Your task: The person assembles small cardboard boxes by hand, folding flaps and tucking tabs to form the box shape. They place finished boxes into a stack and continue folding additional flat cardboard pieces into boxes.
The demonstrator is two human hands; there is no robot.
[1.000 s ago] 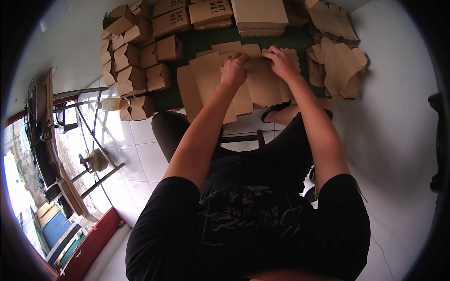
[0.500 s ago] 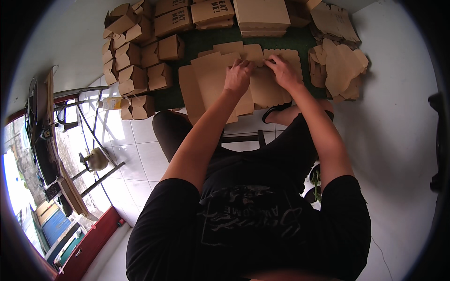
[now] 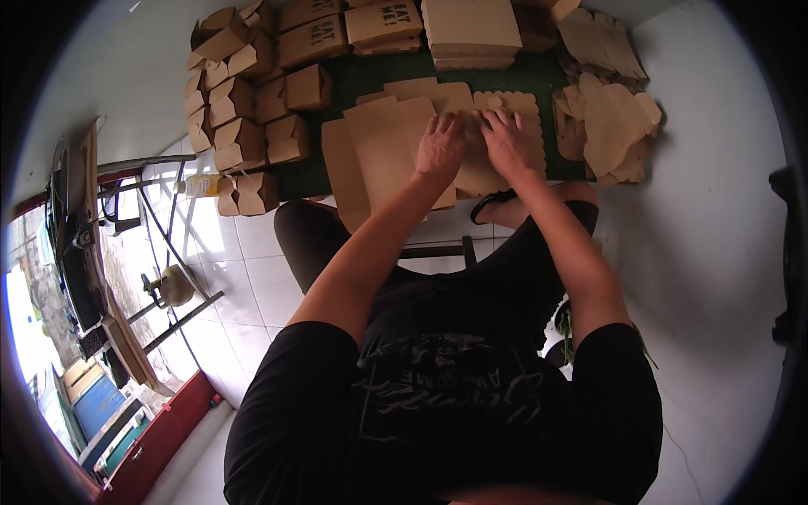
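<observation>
A flat brown cardboard box blank (image 3: 383, 147) lies unfolded on the green-topped table in front of me. Its right-hand panel (image 3: 526, 111) has a scalloped edge. My left hand (image 3: 442, 147) rests palm down on the middle of the blank, fingers stretched away from me. Close beside it, my right hand (image 3: 507, 145) lies on the scalloped panel with its fingers extended and slightly apart. Both hands touch the card near a fold line between them, and neither grips anything visible. My palms hide part of the card beneath.
Folded small boxes (image 3: 238, 143) are piled at the left. Printed flat-topped boxes (image 3: 383, 23) and a stack of larger ones (image 3: 471, 29) line the back. Loose card blanks (image 3: 619, 126) lie at the right. A bottle with a yellow label (image 3: 200, 185) is beside the small boxes.
Both hands have slid slightly toward me along the card. Their bent fingers at the far edge have straightened and flattened onto the panels.
</observation>
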